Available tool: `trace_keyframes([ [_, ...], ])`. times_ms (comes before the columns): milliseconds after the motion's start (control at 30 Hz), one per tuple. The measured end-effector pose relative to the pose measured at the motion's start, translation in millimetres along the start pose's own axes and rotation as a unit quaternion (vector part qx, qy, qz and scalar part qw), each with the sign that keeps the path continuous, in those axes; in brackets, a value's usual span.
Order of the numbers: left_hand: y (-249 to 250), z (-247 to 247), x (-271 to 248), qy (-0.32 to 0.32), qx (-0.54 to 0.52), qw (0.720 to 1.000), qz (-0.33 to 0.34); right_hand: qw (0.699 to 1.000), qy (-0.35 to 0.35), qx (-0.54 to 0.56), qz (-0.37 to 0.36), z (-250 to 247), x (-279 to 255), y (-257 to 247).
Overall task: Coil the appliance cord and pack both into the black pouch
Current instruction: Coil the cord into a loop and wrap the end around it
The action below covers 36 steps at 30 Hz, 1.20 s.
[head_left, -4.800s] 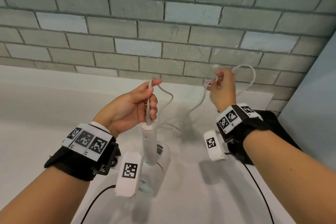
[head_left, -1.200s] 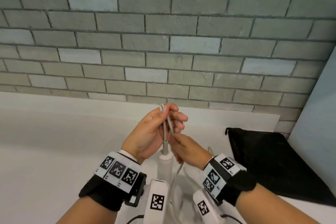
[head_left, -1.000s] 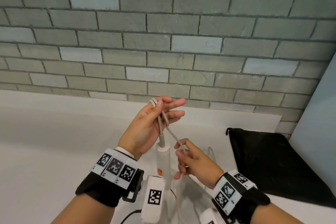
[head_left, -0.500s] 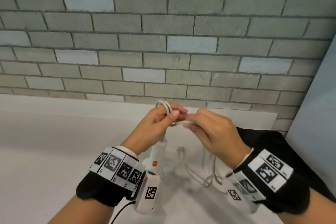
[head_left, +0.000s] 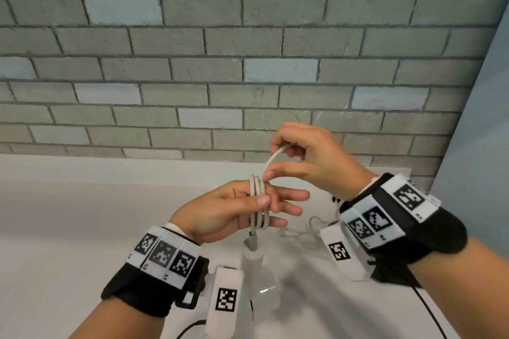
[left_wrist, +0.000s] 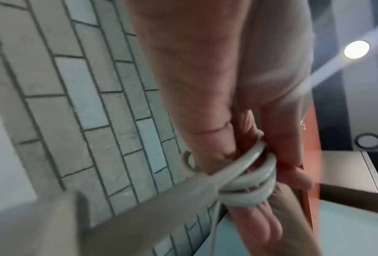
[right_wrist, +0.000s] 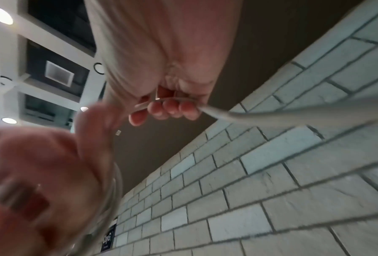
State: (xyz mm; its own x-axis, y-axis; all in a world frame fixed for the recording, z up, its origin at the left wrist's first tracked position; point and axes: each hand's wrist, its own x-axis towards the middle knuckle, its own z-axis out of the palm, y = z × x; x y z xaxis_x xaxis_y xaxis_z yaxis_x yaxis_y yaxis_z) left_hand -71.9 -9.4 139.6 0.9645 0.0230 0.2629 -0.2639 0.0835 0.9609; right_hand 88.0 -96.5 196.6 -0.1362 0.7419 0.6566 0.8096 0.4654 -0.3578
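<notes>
My left hand (head_left: 259, 203) has the white cord (head_left: 258, 195) wound in about three turns round its outstretched fingers, and its thumb presses the turns down. The white appliance (head_left: 254, 259) hangs from the cord just below that hand. Just above and to the right, my right hand (head_left: 278, 165) pinches the free run of cord, which arcs down onto the coil. In the left wrist view the coil (left_wrist: 249, 187) wraps the fingers, with the appliance handle (left_wrist: 140, 216) blurred in front. The black pouch (head_left: 385, 274) lies mostly hidden under my right wrist.
Slack cord (head_left: 314, 228) trails on the white counter (head_left: 82, 228) between my hands. A grey brick wall (head_left: 248, 63) runs along the back. A pale blue panel (head_left: 484, 146) closes off the right side.
My right hand has risen from level with the left hand to above it, carrying the cord up and over. Another turn now lies round my left fingers. The appliance hangs lower in view.
</notes>
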Motion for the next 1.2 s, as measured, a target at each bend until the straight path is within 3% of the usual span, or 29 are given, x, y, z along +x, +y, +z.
trace_keyframes([
  [167, -8.8, 3.0, -0.9, 0.006, -0.036, 0.999, 0.012, 0.967, -0.048, 0.22, 0.119, 27.2, -5.0, 19.6],
  [433, -13.5, 0.5, 6.0, 0.046, -0.042, 0.998, 0.027, 0.92, -0.097, 0.332, 0.188, 48.0, -19.2, 22.0],
  [533, -19.1, 0.4, 7.6, 0.063, -0.095, 0.992, 0.048, 0.928, -0.151, 0.232, 0.25, 68.2, -37.4, 18.7],
  [667, -21.9, -2.4, 6.2, 0.135, -0.159, 0.973, 0.102, 0.935, -0.229, 0.121, 0.244, 98.5, -64.4, 30.1],
  [800, -18.3, -13.3, 5.0, 0.204, -0.178, 0.95, 0.154, 0.947, -0.266, -0.067, 0.17, 113.1, -91.2, 33.6],
  [867, -16.5, -20.4, 3.3, 0.218, -0.167, 0.948, 0.159, 0.954, -0.255, -0.097, 0.126, 107.6, -99.0, 35.1],
  [967, -12.9, -29.0, 2.2, 0.266, -0.173, 0.931, 0.182, 0.959, -0.225, 0.046, 0.164, 93.2, -111.3, 42.6],
  [1100, -9.2, -30.9, 5.3, 0.353, -0.109, 0.909, 0.192, 0.907, -0.11, 0.28, 0.295, 70.3, -130.7, 54.9],
  [1167, -9.4, -29.4, 7.5, 0.374, -0.052, 0.909, 0.178, 0.883, -0.112, 0.302, 0.342, 61.1, -135.6, 55.5],
  [1200, -9.6, -29.5, 8.1, 0.385, -0.022, 0.908, 0.167, 0.891, -0.129, 0.271, 0.34, 57.7, -136.6, 55.4],
])
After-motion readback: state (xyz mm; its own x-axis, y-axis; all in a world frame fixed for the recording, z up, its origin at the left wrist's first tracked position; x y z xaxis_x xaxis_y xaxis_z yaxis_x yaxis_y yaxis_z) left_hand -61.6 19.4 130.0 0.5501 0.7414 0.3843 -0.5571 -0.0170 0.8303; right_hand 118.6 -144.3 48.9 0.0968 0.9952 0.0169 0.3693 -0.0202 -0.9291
